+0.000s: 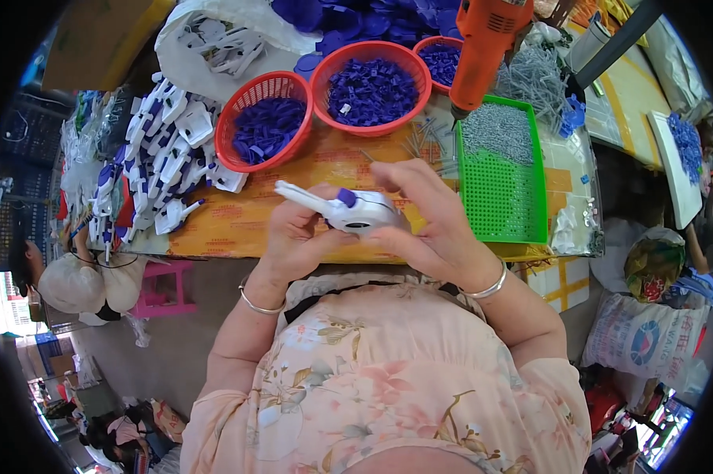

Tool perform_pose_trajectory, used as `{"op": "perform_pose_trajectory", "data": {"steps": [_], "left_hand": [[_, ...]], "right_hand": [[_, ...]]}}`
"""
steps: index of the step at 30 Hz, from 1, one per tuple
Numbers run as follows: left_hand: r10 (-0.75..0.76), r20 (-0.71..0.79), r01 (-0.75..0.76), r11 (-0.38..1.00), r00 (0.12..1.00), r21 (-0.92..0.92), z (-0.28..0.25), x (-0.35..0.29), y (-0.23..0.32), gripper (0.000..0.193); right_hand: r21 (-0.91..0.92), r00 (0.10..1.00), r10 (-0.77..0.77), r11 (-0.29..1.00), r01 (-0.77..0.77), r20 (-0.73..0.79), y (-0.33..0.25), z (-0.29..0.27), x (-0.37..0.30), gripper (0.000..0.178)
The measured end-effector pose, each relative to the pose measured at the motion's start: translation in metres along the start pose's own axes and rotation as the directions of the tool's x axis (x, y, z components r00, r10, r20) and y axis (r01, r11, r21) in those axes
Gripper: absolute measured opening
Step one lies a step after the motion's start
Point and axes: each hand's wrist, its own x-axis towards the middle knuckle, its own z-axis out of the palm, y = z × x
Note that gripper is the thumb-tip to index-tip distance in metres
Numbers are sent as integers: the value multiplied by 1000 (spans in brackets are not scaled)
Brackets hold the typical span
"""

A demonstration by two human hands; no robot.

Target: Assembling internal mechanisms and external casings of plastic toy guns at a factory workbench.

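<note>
Both hands hold a white plastic housing (364, 212) with a stubby handle pointing left, a purple tab on top and a dark oval hole in its near side. My left hand (289, 241) grips it near the handle, fingers curled behind and thumb along the lower edge. The thumb of my right hand (435, 229) presses the round right end, while its index finger arches above. What the remaining right fingers touch is hidden. Beyond them hangs an orange power screwdriver (487, 51), bit pointing down. Similar white and purple pieces (155, 150) lie piled at the left.
Red baskets of small purple parts (372, 91) (265, 130) (442, 63) stand at the back. On the right, a green perforated tray (503, 197) holds many screws (495, 130). Loose metal pins (426, 138) lie beside it. The table's near edge runs just before my body.
</note>
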Motion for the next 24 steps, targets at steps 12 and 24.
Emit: {"op": "perform_pose_trajectory", "data": {"steps": [12, 24], "left_hand": [[-9, -22, 13, 980, 1000, 199, 1, 10, 24, 45], [-303, 3, 301, 947, 953, -109, 14, -30, -7, 26]], "right_hand": [[473, 941, 306, 814, -336, 142, 18, 16, -6, 16], [606, 906, 418, 707, -365, 59, 26, 34, -15, 17]]}}
